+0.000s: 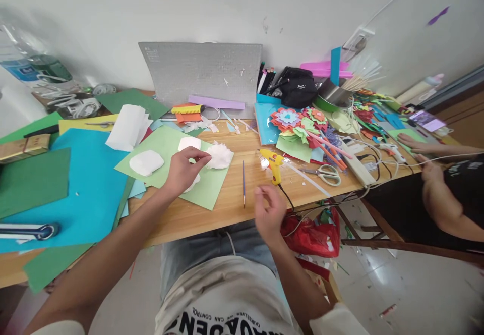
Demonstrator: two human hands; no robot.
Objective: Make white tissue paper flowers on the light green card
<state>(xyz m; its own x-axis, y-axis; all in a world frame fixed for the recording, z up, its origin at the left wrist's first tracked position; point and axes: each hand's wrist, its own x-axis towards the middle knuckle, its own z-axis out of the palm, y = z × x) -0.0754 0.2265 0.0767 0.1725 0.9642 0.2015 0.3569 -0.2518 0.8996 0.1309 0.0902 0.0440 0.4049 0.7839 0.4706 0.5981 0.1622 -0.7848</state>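
A pale wall backs the wooden table (231,196). On its light green sheet (166,139), the left hand (183,171) pinches finger to thumb beside a fringed white paper piece (220,156); I can't tell if it grips anything. That paper looks light, soft, easily torn: best held mid-piece. The right hand (269,213) curls loosely, contents unclear, near a yellow glue gun (275,166).

Left hand (183,170): masked part of a white paper piece (193,184); anything pinched there was too small to tell. Right hand (270,211): curled, contents unclear. Blue-and-white tool (28,231): was cut off at the view's left edge. Phone (427,120): screen was unreadable from where I stood. Co-worker (442,199): cropped by the right edge.
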